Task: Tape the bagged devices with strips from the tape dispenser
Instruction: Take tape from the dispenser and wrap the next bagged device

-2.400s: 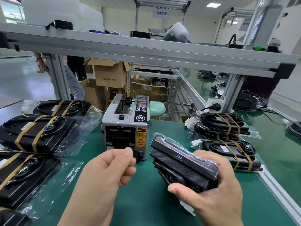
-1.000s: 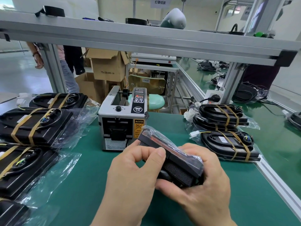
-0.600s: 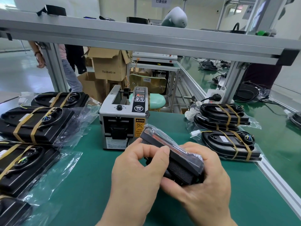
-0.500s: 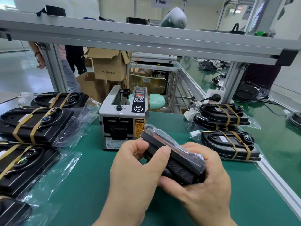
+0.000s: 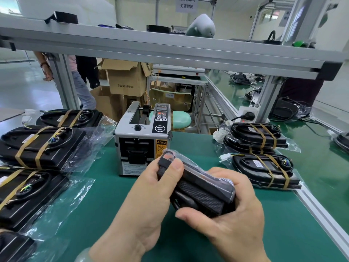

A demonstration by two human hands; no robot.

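Before the tape dispenser [image 5: 141, 146], right grip [image 5: 232, 214] clasps a bagged device [image 5: 200, 188] from beneath; left grip [image 5: 147, 201] pinches its far end, likely tightening it for taping.

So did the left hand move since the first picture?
Yes. The left hand moved right, from in front of the tape dispenser onto the bagged device, and now pinches its far end while the right hand holds it.
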